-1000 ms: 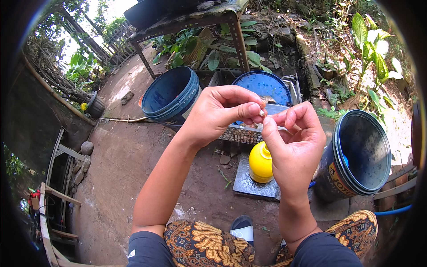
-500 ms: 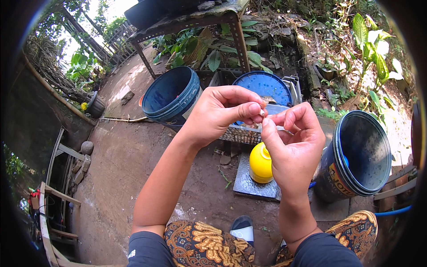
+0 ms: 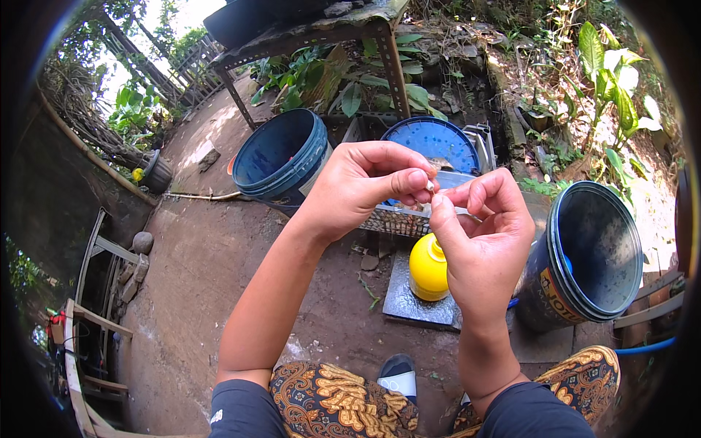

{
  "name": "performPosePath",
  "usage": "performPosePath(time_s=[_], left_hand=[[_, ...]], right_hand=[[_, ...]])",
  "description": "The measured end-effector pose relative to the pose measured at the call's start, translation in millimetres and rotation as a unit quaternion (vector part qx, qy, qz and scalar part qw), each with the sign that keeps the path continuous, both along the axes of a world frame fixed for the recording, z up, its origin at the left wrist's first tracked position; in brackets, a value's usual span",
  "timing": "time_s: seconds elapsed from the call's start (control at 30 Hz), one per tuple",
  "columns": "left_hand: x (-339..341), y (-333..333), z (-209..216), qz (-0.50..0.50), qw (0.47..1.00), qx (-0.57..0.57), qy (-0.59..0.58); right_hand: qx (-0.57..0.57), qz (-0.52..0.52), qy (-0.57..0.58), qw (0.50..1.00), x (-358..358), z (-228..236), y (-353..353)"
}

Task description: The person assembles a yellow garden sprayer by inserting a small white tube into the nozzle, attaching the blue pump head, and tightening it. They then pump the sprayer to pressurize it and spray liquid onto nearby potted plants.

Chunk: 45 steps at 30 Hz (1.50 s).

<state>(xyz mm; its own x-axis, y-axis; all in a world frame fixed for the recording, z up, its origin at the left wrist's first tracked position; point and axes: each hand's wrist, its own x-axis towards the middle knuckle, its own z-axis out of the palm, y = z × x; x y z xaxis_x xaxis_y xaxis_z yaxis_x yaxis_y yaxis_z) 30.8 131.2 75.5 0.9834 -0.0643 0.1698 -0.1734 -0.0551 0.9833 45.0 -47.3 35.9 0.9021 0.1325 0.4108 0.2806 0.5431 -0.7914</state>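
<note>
Both my hands are raised in front of me, their fingertips nearly meeting. My left hand (image 3: 372, 179) pinches a tiny whitish piece (image 3: 429, 186) between thumb and forefinger; its kind is too small to make out. Opposite it, my right hand (image 3: 482, 233) is closed in a pinch at the same spot, and a thin pale strip shows behind its fingers. Whatever the right fingertips grip is hidden. Just below the right hand, a round yellow bottle (image 3: 428, 271) stands on a grey slab (image 3: 398, 292).
A dark blue bucket (image 3: 274, 157) stands beyond my left hand, and a black bucket (image 3: 595, 241) at the right. Behind my hands are a blue lid (image 3: 431, 135) and a perforated crate (image 3: 394, 221). A metal-legged table (image 3: 314, 40) rises farther back. A blue hose (image 3: 646, 347) lies right.
</note>
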Motion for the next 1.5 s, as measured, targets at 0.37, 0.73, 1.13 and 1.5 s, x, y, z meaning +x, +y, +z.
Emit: performPosePath(time_s=[0.37,0.73,1.13,1.5], left_hand=[[0.3,1.5,-1.0,-0.005,1.000,0.006,-0.004],[-2.2,0.4,1.8,-0.008,1.000,0.010,0.002],[-5.0,1.6,7.2,-0.008,0.999,0.035,0.000],[3.8,6.7,-7.3,-0.006,1.000,-0.016,0.006]], right_hand=[[0.000,0.007,0.002,1.000,0.0,1.8,-1.8],[-0.036,0.008,0.007,0.999,-0.3,1.4,-2.3],[-0.020,0.024,-0.001,1.000,-0.2,0.9,-2.0],[-0.062,-0.014,0.003,0.998,18.4,-4.4,-10.6]])
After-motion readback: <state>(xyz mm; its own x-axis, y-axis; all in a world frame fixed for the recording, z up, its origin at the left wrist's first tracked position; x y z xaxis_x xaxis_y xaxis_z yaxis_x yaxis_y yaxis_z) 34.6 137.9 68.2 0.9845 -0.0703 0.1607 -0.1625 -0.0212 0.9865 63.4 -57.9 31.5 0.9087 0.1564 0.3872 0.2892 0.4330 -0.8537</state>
